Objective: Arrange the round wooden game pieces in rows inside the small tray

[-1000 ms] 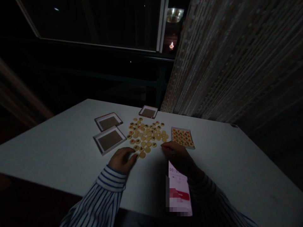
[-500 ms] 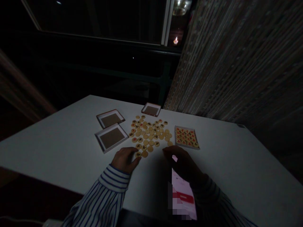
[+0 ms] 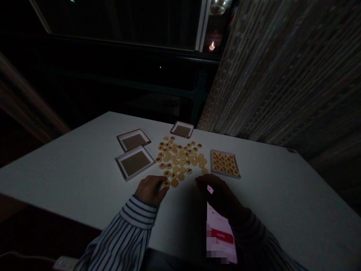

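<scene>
Round wooden Chinese chess pieces (image 3: 182,162) lie loosely spread over the middle of the white table, some showing red or black characters and others plain. My left hand (image 3: 149,190) rests at the near left edge of the spread, its thumb and forefinger closed around the rim of one black-marked chess piece (image 3: 166,183). Dark in shadow, my right hand (image 3: 221,195) is to the right, over the upper part of a lit phone (image 3: 220,226). Its fingertips point toward the pieces; how the fingers are held is hard to make out.
Right of the spread, a shallow box (image 3: 225,163) holds rows of pieces, mostly red-marked. Two open trays, a nearer one (image 3: 134,163) and a farther one (image 3: 133,140), overlap at left. Another tray (image 3: 182,129) stands at the back. A string curtain (image 3: 254,75) hangs behind the right side.
The whole view has shifted slightly, so things appear a little further right. Both hands keep nearly the same places, and the pieces look unmoved.
</scene>
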The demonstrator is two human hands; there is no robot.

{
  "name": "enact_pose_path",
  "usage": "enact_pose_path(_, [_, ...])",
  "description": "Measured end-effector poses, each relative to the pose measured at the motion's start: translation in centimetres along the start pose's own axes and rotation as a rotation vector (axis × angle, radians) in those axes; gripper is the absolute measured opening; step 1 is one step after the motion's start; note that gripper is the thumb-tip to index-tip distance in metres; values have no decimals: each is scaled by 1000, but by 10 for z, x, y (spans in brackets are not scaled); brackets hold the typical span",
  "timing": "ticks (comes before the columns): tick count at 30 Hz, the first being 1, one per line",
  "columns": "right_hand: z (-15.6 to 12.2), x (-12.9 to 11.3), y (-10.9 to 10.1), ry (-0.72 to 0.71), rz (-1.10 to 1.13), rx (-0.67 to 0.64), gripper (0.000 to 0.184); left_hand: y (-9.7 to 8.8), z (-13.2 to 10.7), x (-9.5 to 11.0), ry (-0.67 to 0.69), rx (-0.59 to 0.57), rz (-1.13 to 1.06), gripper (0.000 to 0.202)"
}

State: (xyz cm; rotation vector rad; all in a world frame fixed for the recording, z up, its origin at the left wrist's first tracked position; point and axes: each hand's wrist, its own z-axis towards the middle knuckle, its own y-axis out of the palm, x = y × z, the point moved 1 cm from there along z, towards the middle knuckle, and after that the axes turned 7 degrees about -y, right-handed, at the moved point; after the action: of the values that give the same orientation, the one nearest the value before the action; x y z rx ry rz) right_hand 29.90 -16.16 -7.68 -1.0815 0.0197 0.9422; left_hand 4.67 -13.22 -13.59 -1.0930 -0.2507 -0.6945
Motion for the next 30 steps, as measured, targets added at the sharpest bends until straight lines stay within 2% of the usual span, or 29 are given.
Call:
enact_pose_path(8, [0, 0, -1, -17, -2, 8, 16, -4, 0, 5, -10, 57, -49, 24])
enact_pose_path(11, [-1, 1, -1, -23, -16, 12, 17, -5, 0, 9, -56, 68, -86, 23])
enact_pose_path(14, [0, 1, -2, -42, -10, 48, 17, -8, 0, 13, -91, 94, -124, 22])
enact_pose_path(19, [1, 0, -7, -26, 23, 126, 17, -12, 2, 14, -75, 135, -167, 22])
enact_pose_path(30, [5, -4, -19, -25, -12, 206, 16, -11, 3, 13, -88, 143, -259, 29])
